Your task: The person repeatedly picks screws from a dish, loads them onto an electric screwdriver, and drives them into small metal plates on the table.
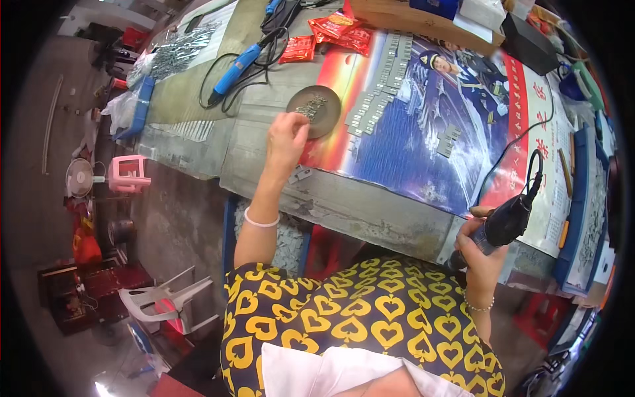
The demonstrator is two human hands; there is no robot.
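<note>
My left hand (288, 135) is at the near left rim of a round dark dish (334, 119), its fingertips pinched together. Whatever they may hold is too small to make out. Small metal screws (314, 106) lie heaped in the dish. My right hand (479, 248) is wrapped round a black corded electric screwdriver (506, 225) at the table's front right edge. Small flat grey parts (380, 92) lie in long rows on a poster right of the dish. A smaller group of grey parts (448, 141) sits farther right, and a few loose pieces (301, 174) rest below my left wrist.
The poster (410, 152) covers much of the table. A blue corded tool (237, 74) and red packets (334, 33) lie beyond the dish. Many metal strips (185, 49) are piled at far left. A blue bin (575, 218) stands at right, and a black cord (512, 142) crosses the poster.
</note>
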